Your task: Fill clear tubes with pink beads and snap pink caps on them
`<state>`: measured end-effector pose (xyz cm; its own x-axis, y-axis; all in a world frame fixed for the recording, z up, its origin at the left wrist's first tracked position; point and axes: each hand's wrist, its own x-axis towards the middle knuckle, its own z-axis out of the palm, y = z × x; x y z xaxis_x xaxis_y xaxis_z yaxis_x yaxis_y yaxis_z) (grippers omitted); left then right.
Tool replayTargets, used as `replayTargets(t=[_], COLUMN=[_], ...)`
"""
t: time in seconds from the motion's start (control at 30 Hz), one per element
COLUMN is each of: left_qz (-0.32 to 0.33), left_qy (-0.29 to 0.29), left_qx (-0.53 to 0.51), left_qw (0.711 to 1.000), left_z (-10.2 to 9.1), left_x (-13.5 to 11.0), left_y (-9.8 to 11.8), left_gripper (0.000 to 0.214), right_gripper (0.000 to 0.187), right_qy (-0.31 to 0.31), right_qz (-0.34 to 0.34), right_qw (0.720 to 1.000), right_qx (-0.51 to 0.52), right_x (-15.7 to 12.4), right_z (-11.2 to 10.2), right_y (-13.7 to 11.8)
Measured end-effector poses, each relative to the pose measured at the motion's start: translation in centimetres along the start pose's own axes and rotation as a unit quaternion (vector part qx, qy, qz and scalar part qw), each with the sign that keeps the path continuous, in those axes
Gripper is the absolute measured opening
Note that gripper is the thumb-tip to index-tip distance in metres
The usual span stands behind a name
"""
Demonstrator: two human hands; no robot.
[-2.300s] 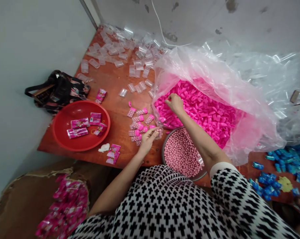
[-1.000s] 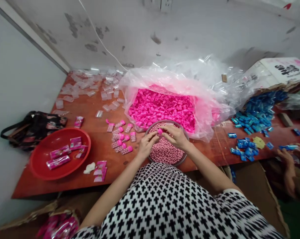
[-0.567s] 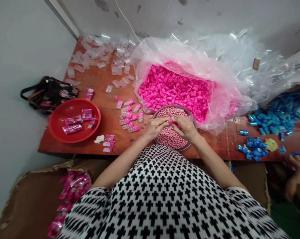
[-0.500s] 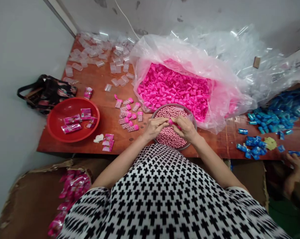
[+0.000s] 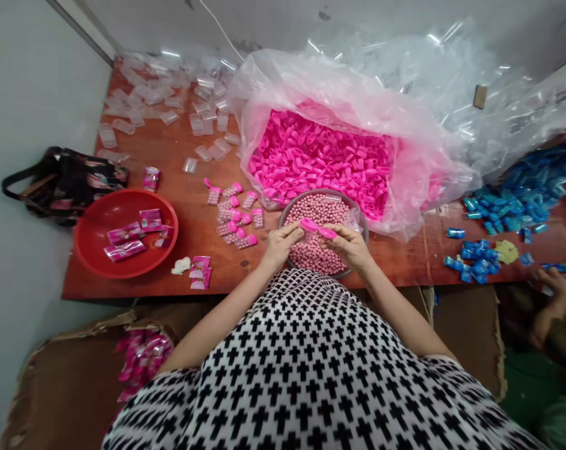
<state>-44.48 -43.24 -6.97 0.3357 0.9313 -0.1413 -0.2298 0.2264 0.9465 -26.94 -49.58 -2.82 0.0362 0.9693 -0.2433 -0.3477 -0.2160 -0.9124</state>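
Over a bowl (image 5: 366, 234) of pink beads (image 5: 313, 256), my left hand (image 5: 283, 242) and my right hand (image 5: 351, 247) are close together. Between them is a bright pink plastic flip cap (image 5: 309, 224), with two oval parts lying end to end. My left fingers pinch one side of it and my right fingers the other. Clear plastic pieces (image 5: 353, 217) rest among the beads by my right hand. Left of the bowl lie several small bead-filled clear containers with pink caps (image 5: 245, 242).
Behind the bowl, a plastic bag (image 5: 273, 78) holds many pink caps. Clear empty containers (image 5: 170, 117) lie far left. A red basin (image 5: 90, 256) holds pink packets; a dark bag (image 5: 90, 172) sits behind it. Blue wrapped pieces (image 5: 480, 250) and another person's hand (image 5: 557, 290) are at right.
The pink cap was mostly hidden in my fingers; now its two oval parts show between my hands. My left hand has drawn slightly left. The whole view has shifted a little.
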Motion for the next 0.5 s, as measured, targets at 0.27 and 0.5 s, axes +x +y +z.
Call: replayTargets(t=[0.27,0.5], left_qz=[0.116,0.102], left_qy=[-0.065,-0.067], left_qx=[0.130,0.141], left_qw=[0.983,0.982], left_z=[-0.2,-0.3], left_x=[-1.4,-2.0], left_y=[0.5,0.7], left_gripper=[0.022,0.021], right_gripper=[0.034,0.017], right_qy=[-0.085,0.037], right_qz=[0.187,0.195], right_qw=[0.975,0.962], right_qx=[0.080,0.186], right_x=[0.0,0.4], right_z=[1.8,4.0], right_y=[0.5,2.7])
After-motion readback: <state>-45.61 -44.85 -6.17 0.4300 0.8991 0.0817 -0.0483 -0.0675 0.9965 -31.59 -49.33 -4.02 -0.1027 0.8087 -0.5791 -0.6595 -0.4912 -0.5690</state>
